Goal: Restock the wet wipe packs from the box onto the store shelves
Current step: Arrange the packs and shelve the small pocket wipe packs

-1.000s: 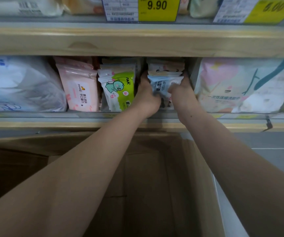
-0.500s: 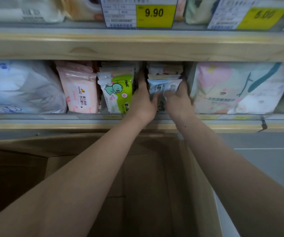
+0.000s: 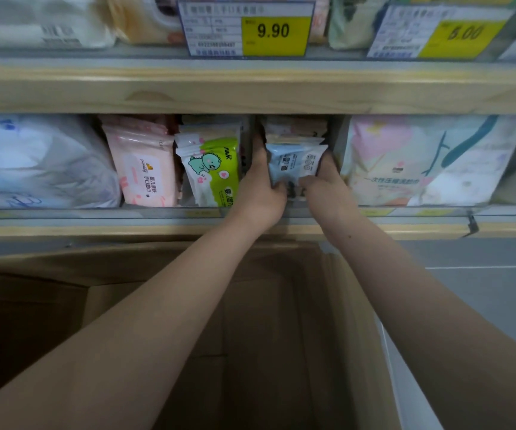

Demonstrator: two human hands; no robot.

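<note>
A light blue wet wipe pack (image 3: 295, 161) stands at the front of a row of similar packs in the middle slot of the shelf (image 3: 405, 226). My left hand (image 3: 261, 187) grips its left side, fingers reaching back along the row and thumb on the pack's lower front. My right hand (image 3: 325, 184) grips its right side, thumb curled over the lower front. Below my arms, the open cardboard box (image 3: 340, 305) shows a dark inside with no packs visible.
Green dinosaur packs (image 3: 213, 172) and pink packs (image 3: 145, 169) stand left of my hands. A large pastel bag (image 3: 421, 159) sits to the right and a white bag (image 3: 33, 162) at far left. Price tags 9.90 (image 3: 273, 31) and 5.00 hang above.
Both hands stay on the blue pack in the slot; my thumbs have shifted lower on its front. The camera has tilted slightly, so the shelf sits lower in view.
</note>
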